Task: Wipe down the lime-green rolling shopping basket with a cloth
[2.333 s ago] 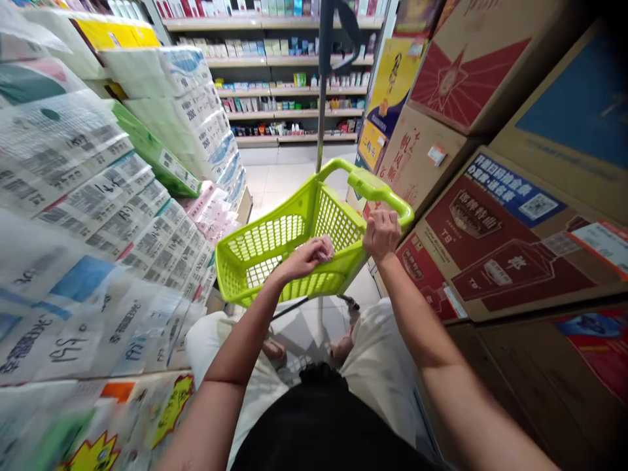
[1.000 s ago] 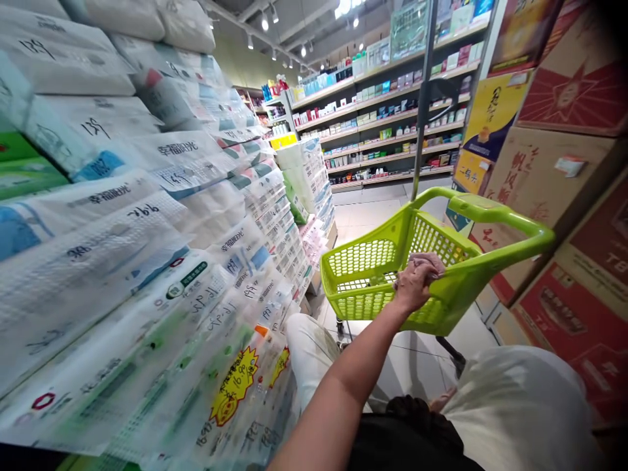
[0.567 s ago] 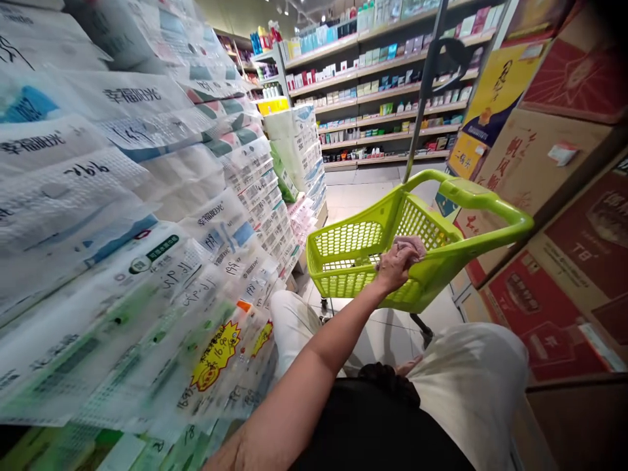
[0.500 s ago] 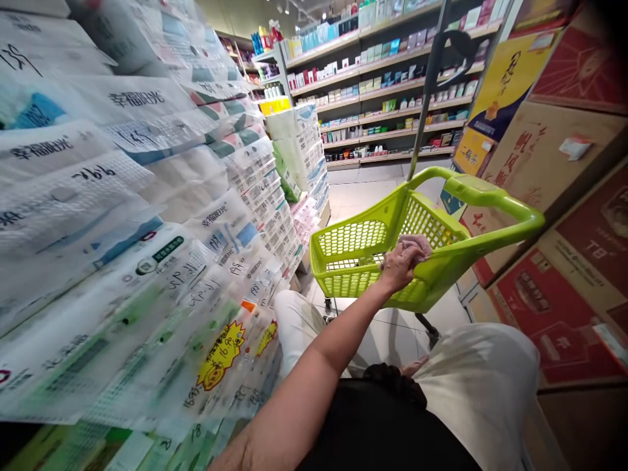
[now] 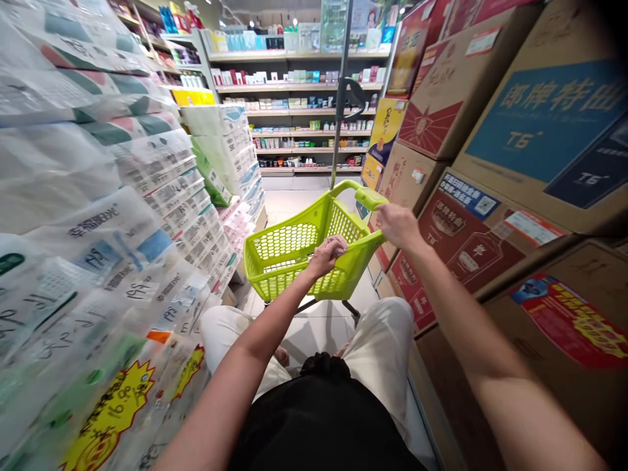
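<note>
A lime-green shopping cart (image 5: 279, 239) with a perforated basket stands in front of my knees, its handle toward the right. My left hand (image 5: 324, 256) is closed around a crumpled pinkish cloth (image 5: 337, 244) and rests at the cart's near rim. My right hand (image 5: 398, 226) is wrapped round the cart's handle at its right end. A tall dark pole (image 5: 340, 111) with a black hook-like piece rises behind the basket. Inside the basket I see no goods, though its near side is partly hidden by my left hand.
Stacked packs of tissue paper (image 5: 161, 176) line the left side, with yellow price tags (image 5: 115, 412). Cardboard cartons (image 5: 466, 242) are piled close on the right. Shelves of small boxed goods (image 5: 299, 111) stand across the far end, beyond a tiled floor (image 5: 289, 196).
The view has turned right, so cart and left hand appear farther left. My right hand has come into view and grips the handle. The left hand still holds the cloth.
</note>
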Demonstrator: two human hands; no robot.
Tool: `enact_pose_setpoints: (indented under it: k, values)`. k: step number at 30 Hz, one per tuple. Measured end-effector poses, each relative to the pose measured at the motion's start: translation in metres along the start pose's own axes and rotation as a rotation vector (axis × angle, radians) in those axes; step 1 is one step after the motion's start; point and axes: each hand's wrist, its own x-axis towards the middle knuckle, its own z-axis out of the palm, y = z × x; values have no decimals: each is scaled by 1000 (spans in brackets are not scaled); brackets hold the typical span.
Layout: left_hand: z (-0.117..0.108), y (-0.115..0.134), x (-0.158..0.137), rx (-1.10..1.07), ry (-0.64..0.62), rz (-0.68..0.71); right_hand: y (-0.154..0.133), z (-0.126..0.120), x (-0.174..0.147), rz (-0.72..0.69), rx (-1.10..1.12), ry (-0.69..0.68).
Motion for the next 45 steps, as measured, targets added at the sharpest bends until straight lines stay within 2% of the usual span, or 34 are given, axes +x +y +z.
enact_pose_setpoints:
  k: [4,7,10,15,17,19,23,27,30,32,37,40,45]
  values:
    - [25,30,31,28,-36,46,-3,29,-15,48,-64,-208]
    - [44,46,43,61,-13,54,-1,45,-21,115,-111,-197]
    - [42,36,27,93,-18,33,7,50,-22,119,-116,-189]
    - [14,-2,-9,145,45,-95,12,48,-25,136,-97,-167]
    - [16,-3,-9,172,45,-67,8,47,-24,138,-91,-156]
    - [27,4,-1,198,41,-18,4,46,-22,141,-95,-160]
    - [42,11,13,210,71,-17,2,47,-15,162,-111,-207]
    - [24,-9,-4,187,58,4,4,53,-10,178,-127,-205]
    - [12,-18,-14,211,71,-46,1,60,-10,188,-138,-169]
    - [17,-12,-8,223,74,-54,-4,63,-9,195,-143,-151]
    - [54,14,22,254,110,38,-12,70,-3,190,-148,-116]
    - [53,1,6,304,106,72,-8,73,-3,174,-138,-105]
    - [18,-40,-51,390,91,38,-4,79,-4,192,-109,-93]
